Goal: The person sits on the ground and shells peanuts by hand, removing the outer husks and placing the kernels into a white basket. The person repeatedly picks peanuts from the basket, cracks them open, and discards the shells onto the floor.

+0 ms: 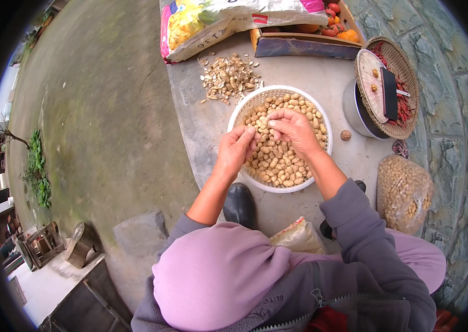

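Note:
A white plastic colander [328, 124] full of unshelled peanuts [281, 159] stands on the concrete before me. Above it, my left hand [239, 145] and my right hand [294, 128] are close together, thumbs and fingertips turned towards each other. A pale peanut [263, 123] shows at my right fingertips, apparently pinched there. My left thumb and forefinger are pressed together beside it; whether they grip anything is too small to tell. Beyond the colander's far left rim lies a loose heap of broken peanut shells [232, 79].
A printed sack [221, 31] leans on a cardboard box [308, 46] of tomatoes [330, 31]. To the right, a wicker basket [412, 83] with dried red chillies and a phone [389, 93] tilts on a metal pot [354, 110]. A walnut [345, 135] and a peanut-filled plastic bag [404, 193] lie nearby.

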`<control>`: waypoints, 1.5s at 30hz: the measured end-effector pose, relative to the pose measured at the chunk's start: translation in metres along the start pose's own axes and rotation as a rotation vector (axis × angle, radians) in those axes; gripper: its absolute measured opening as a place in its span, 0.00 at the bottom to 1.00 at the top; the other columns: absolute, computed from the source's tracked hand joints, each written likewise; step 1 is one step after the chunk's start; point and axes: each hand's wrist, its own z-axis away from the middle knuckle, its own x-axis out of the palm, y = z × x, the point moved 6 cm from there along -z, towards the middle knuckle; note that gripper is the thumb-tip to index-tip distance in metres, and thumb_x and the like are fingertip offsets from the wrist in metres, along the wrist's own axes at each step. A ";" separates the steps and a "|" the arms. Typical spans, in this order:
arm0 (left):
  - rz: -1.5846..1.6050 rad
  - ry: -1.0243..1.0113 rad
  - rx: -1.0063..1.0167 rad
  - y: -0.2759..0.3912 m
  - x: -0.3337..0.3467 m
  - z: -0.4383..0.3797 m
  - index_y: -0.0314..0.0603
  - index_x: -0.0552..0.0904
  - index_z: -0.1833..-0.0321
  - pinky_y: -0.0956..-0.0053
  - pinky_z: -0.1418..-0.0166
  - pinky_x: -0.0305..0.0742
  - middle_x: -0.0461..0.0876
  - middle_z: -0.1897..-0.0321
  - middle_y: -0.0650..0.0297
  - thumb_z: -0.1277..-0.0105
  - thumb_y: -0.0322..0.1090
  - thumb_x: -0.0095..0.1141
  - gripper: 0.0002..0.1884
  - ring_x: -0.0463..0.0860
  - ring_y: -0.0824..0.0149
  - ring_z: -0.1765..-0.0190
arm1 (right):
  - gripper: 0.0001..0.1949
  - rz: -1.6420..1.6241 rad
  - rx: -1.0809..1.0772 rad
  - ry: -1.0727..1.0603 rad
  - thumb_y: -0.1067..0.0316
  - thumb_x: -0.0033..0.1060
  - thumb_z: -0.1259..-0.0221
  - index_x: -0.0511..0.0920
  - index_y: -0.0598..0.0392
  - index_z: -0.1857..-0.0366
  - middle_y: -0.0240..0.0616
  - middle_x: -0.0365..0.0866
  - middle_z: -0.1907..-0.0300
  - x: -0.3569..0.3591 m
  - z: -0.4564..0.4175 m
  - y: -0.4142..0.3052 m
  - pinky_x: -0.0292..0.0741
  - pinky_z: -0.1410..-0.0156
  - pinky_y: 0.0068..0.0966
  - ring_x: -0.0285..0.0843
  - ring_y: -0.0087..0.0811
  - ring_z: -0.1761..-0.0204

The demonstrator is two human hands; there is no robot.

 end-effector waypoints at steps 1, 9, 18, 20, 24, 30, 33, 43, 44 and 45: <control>0.035 -0.116 -0.083 -0.001 0.009 0.003 0.41 0.83 0.56 0.84 0.79 0.55 0.76 0.74 0.72 0.24 0.40 0.55 0.10 0.64 0.82 0.80 | 0.06 -0.077 0.023 0.006 0.73 0.62 0.35 0.80 0.62 0.59 0.32 0.83 0.67 -0.001 0.008 -0.007 0.75 0.63 0.15 0.79 0.18 0.68; 0.232 -0.081 -0.094 0.016 0.040 0.015 0.41 0.83 0.60 0.87 0.80 0.56 0.82 0.72 0.69 0.27 0.36 0.60 0.06 0.67 0.82 0.80 | 0.06 -0.077 -0.225 -0.008 0.76 0.57 0.31 0.81 0.63 0.54 0.38 0.82 0.51 0.021 0.061 -0.052 0.81 0.53 0.20 0.82 0.20 0.62; 0.239 -0.216 -0.058 0.017 0.051 0.023 0.43 0.80 0.60 0.85 0.78 0.57 0.78 0.74 0.70 0.24 0.35 0.54 0.07 0.68 0.81 0.79 | 0.08 -0.153 -0.043 -0.006 0.71 0.63 0.31 0.83 0.58 0.53 0.27 0.82 0.66 0.003 0.049 -0.038 0.72 0.65 0.11 0.75 0.14 0.70; 0.232 -0.224 -0.059 0.017 0.053 0.023 0.43 0.79 0.59 0.85 0.78 0.57 0.75 0.75 0.71 0.22 0.37 0.52 0.08 0.68 0.80 0.78 | 0.08 -0.154 -0.019 -0.012 0.72 0.63 0.32 0.82 0.59 0.52 0.29 0.83 0.65 0.003 0.050 -0.038 0.74 0.64 0.12 0.77 0.15 0.69; 0.096 -0.240 0.029 0.021 0.058 0.025 0.44 0.78 0.58 0.85 0.77 0.59 0.73 0.76 0.71 0.20 0.39 0.48 0.09 0.68 0.80 0.78 | 0.09 -0.132 -0.048 -0.053 0.74 0.63 0.34 0.81 0.61 0.53 0.33 0.84 0.63 0.002 0.051 -0.040 0.77 0.61 0.14 0.80 0.18 0.67; -0.652 -0.081 0.462 0.037 0.060 0.026 0.37 0.79 0.56 0.74 0.63 0.72 0.77 0.70 0.62 0.20 0.36 0.45 0.11 0.76 0.68 0.69 | 0.06 -0.127 -0.012 0.013 0.75 0.63 0.34 0.80 0.60 0.56 0.34 0.85 0.62 0.007 0.054 -0.046 0.77 0.60 0.16 0.83 0.20 0.65; -0.752 -0.075 0.462 0.038 0.064 0.026 0.35 0.78 0.54 0.65 0.52 0.75 0.78 0.67 0.55 0.21 0.33 0.45 0.10 0.81 0.55 0.60 | 0.06 -0.089 -0.086 0.000 0.76 0.64 0.34 0.80 0.60 0.56 0.34 0.85 0.62 0.003 0.053 -0.045 0.78 0.58 0.17 0.84 0.22 0.63; -0.913 0.001 0.470 0.038 0.070 0.023 0.40 0.74 0.60 0.53 0.60 0.75 0.78 0.66 0.49 0.25 0.38 0.49 0.09 0.81 0.42 0.62 | 0.03 0.064 -0.167 0.109 0.79 0.61 0.35 0.80 0.62 0.61 0.32 0.84 0.65 0.002 0.057 -0.040 0.80 0.57 0.17 0.82 0.19 0.65; -0.911 0.012 0.434 0.035 0.068 0.021 0.40 0.74 0.60 0.53 0.60 0.75 0.79 0.66 0.48 0.25 0.39 0.49 0.10 0.82 0.41 0.62 | 0.03 0.045 -0.171 0.117 0.80 0.61 0.35 0.80 0.62 0.61 0.32 0.84 0.65 0.003 0.057 -0.038 0.80 0.58 0.17 0.82 0.19 0.65; -0.931 0.010 0.430 0.036 0.069 0.020 0.40 0.75 0.60 0.52 0.60 0.76 0.79 0.67 0.48 0.25 0.40 0.49 0.10 0.82 0.41 0.62 | 0.02 0.027 -0.175 0.129 0.80 0.61 0.35 0.80 0.63 0.62 0.33 0.84 0.66 0.002 0.057 -0.036 0.80 0.58 0.18 0.82 0.19 0.65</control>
